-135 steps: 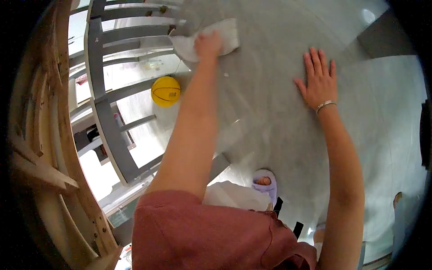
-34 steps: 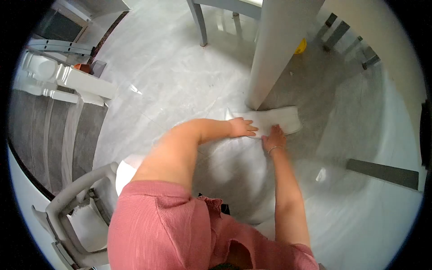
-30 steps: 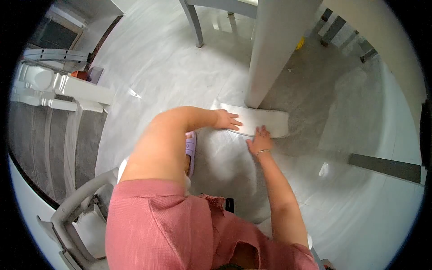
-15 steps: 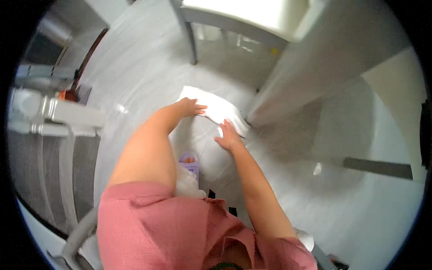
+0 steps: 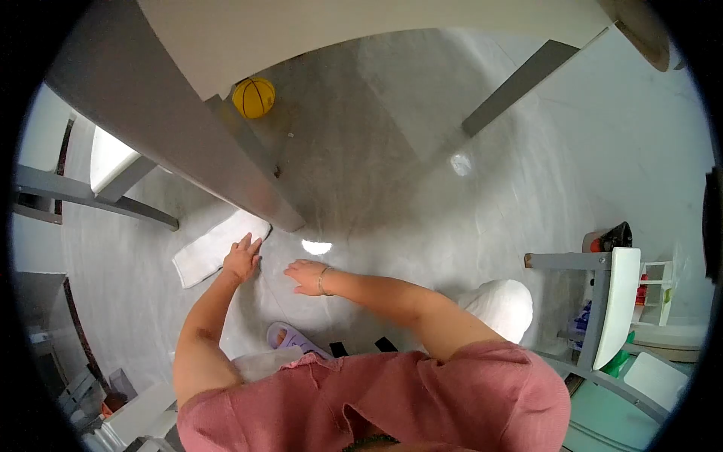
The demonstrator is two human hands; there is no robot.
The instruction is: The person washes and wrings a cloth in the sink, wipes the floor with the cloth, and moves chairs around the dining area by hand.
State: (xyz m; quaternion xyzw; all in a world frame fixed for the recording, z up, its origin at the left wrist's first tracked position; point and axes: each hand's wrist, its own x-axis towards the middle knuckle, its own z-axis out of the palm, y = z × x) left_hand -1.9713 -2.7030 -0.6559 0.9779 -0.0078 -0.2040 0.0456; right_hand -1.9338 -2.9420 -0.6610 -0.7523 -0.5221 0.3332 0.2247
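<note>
A folded white cloth [image 5: 216,248] lies flat on the grey tiled floor [image 5: 376,203], beside the foot of a thick grey table leg [image 5: 218,143]. My left hand [image 5: 242,260] rests with spread fingers at the cloth's right edge, fingertips touching it. To the right of it, my right hand [image 5: 306,276], with a bracelet at the wrist, is apart from the cloth, its fingers extended over the floor and nothing in it. Below my left hand a purple slipper [image 5: 297,339] shows on one foot.
A yellow ball [image 5: 254,98] sits beneath the table [image 5: 339,16]. Another table leg [image 5: 520,87] stands at the upper right. Chairs flank both sides, a grey-framed chair [image 5: 619,301] at right and a white-seated one [image 5: 113,162] at left.
The view has swung round, bringing the ball and right-hand chair into sight. My right hand has come off the cloth; my left hand remains at its edge. The cloth now lies left of the table leg.
</note>
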